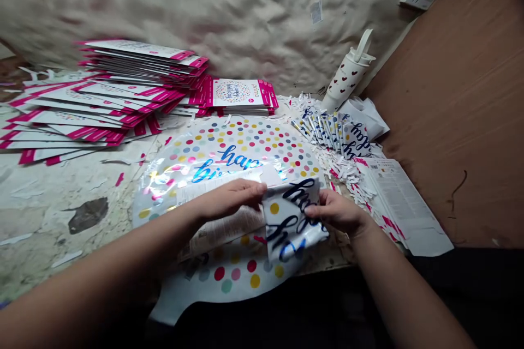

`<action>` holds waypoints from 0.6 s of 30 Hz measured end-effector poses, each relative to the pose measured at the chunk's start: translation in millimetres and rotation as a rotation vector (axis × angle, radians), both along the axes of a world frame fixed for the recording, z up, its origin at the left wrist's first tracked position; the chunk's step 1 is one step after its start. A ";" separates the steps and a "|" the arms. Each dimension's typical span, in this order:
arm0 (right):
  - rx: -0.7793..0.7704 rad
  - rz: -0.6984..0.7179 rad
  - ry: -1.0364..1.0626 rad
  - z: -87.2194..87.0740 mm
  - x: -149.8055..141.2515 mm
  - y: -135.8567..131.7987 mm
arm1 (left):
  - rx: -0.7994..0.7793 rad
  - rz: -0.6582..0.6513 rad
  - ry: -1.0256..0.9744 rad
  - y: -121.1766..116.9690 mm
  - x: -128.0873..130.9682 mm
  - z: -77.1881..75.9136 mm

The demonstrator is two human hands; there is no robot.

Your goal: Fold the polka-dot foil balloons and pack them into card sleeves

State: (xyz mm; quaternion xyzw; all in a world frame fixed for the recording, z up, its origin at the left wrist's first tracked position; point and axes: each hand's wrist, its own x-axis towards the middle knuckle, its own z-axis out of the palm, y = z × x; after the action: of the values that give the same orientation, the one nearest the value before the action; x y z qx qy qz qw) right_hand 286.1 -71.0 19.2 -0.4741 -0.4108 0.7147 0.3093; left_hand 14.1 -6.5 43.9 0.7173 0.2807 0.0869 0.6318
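Note:
My left hand (229, 199) and my right hand (338, 211) both pinch a folded white foil balloon (289, 223) with blue lettering and coloured dots. The left hand grips its left edge, the right hand its right edge. Under the left hand lies a printed paper card (221, 229). Below everything a flat round foil balloon (229, 152) with coloured dots and blue "happy birthday" writing is spread on the worn table (49, 212).
Stacks of pink-edged packaged cards (110, 92) fill the left and back. A row of folded balloons (335, 133) and paper shreds lie at right, beside printed sheets (401, 202). A white heart-patterned bottle (347, 76) stands at the back. A brown board (462, 103) is at right.

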 end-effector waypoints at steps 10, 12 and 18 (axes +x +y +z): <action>0.084 -0.488 -0.235 -14.5 -6.8 14.8 | 1.134 -0.160 0.407 1.1 12.5 -19.6; 0.151 -0.491 -0.308 -13.2 -11.7 16.8 | 1.154 -0.184 0.369 4.6 16.2 -17.8; 0.106 -0.199 -0.361 5.9 -12.9 17.1 | 1.215 -0.201 0.251 7.6 14.2 -16.7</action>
State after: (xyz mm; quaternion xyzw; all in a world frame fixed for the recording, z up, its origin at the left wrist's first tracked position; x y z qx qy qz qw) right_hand 273.1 -53.9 25.1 -0.6159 -0.4478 0.5613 0.3243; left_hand 28.3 1.1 27.2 0.9759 0.1844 0.0864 0.0786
